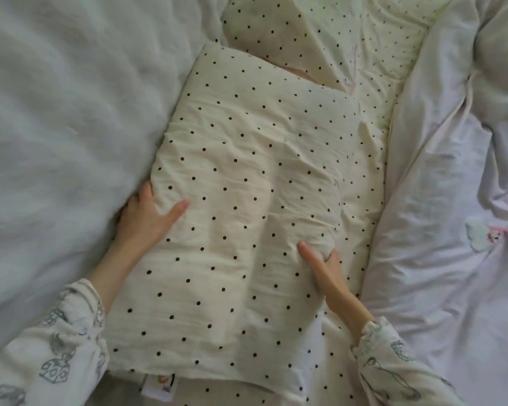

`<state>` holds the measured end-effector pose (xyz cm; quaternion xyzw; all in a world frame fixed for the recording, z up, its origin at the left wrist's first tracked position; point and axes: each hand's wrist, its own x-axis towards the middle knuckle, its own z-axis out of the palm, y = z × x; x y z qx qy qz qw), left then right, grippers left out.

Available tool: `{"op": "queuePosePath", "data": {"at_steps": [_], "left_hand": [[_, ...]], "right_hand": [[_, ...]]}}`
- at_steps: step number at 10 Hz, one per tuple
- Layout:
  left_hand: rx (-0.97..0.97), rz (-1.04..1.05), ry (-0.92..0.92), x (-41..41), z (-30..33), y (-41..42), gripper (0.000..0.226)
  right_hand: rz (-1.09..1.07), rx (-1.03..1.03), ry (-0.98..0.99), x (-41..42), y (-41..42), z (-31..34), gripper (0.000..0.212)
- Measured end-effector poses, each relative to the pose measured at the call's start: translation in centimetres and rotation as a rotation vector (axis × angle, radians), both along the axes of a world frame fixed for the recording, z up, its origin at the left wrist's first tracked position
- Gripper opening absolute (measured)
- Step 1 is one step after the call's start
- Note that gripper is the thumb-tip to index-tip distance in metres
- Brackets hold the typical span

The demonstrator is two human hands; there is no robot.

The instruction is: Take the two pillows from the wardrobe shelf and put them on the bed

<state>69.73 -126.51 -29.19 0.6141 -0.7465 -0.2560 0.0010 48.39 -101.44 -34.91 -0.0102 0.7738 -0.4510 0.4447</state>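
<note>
Dotted pillow (247,200) flat on bed (349,54), centre frame, left hand (147,218) at 8 o'clock and right hand (323,268) at 5, fingers clamped on its edges, probably to square it.

The dotted pillow (241,200) fills the narrow channel between two bulky quilts — a white duvet (56,127) pressing against its left edge and a rumpled pale quilt (452,186) just beside its right. The left hand (147,218) is wedged between duvet and pillow. Beyond the pillow's far end the dotted sheet (335,39) lies open — the only clear strip.
</note>
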Motion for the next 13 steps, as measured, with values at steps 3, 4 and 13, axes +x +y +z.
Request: {"op": "queuePosePath", "data": {"at_steps": [3, 4, 13], "left_hand": [[0.018, -0.09, -0.137, 2.0, 0.3, 2.6, 0.094], [0.061, -0.081, -0.139, 2.5, 0.6, 2.6, 0.092], [0.042, -0.5, -0.479, -1.5, -2.7, 11.7, 0.095]], "right_hand": [[0.044, 0.129, -0.088, 1.4, 2.8, 0.1, 0.109], [0.075, 0.156, -0.077, 1.8, 3.7, 0.5, 0.112], [0.913, 0.28, 0.58, 3.2, -0.3, 6.7, 0.065]]}}
